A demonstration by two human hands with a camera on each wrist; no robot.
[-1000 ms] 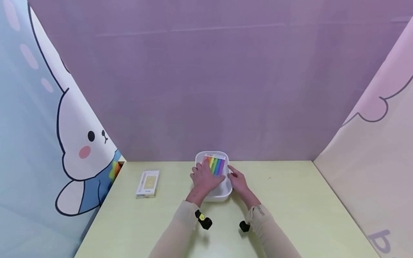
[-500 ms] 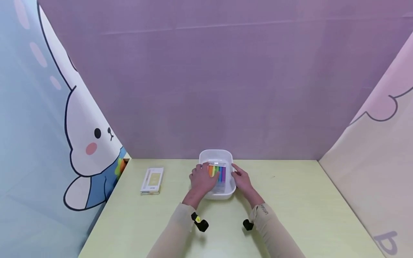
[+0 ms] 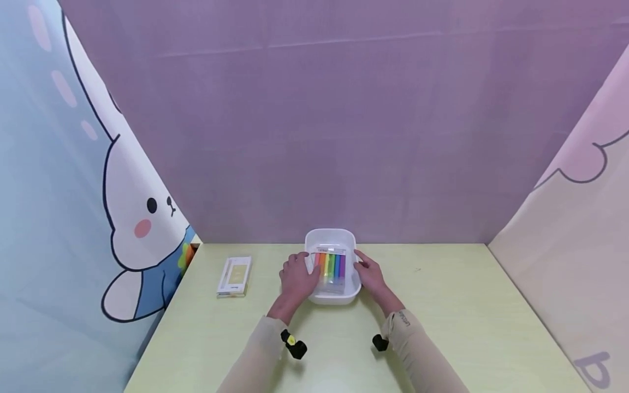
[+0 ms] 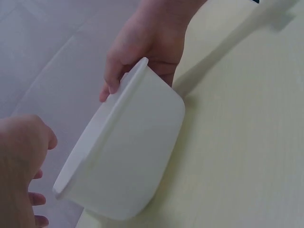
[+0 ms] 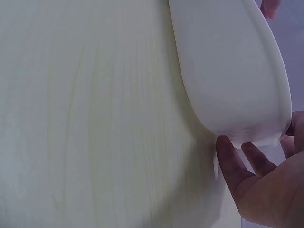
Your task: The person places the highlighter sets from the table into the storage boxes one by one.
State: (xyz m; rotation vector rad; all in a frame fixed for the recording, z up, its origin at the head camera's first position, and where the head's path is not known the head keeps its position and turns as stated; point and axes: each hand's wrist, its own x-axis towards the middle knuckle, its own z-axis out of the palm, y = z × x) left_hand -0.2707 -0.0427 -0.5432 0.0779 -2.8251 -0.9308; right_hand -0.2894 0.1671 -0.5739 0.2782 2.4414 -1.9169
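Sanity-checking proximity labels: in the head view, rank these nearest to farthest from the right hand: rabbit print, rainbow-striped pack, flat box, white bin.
1. White bin: its right side touches the right hand.
2. Rainbow-striped pack: inside the bin.
3. Flat box: on the table, left of the bin.
4. Rabbit print: at the view's far left.

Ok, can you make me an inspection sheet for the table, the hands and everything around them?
Surface: pale table, with a small mark on the right.
Job's things: white bin, with a rainbow-striped pack lying inside.
Clutter: white-and-yellow box, left of the bin and apart from it.
Hands: left hand by the bin's left rim, holding nothing; right hand grips the bin's right side.
Cables: nothing seen.
Surroundings: purple sheet behind, rabbit picture on the left.
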